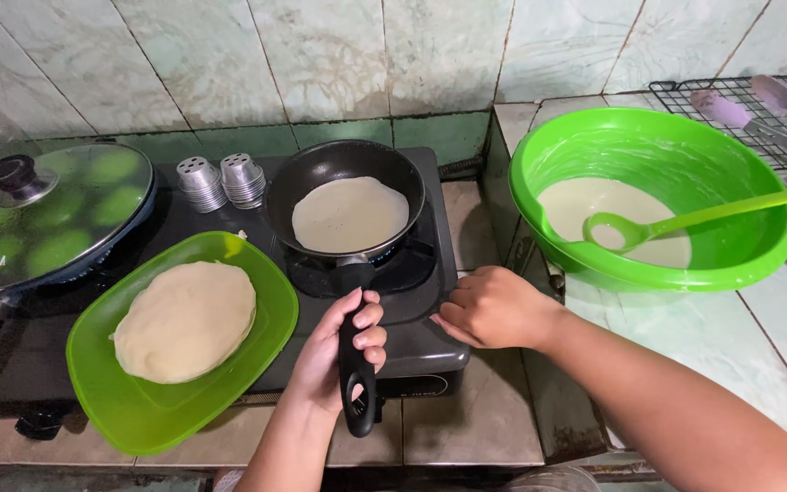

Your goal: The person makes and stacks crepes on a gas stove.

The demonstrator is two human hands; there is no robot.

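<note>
Left hand [334,351] grips black pan [346,210] by its handle to steady it w/ thin crepe [350,214] inside; right hand [494,308], clenched & empty, rests on stove [425,310] edge.

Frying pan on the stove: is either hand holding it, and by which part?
The left hand grips the black frying pan by its handle, fingers wrapped around it. The right hand holds nothing; it rests loosely closed at the stove's right edge.
</note>
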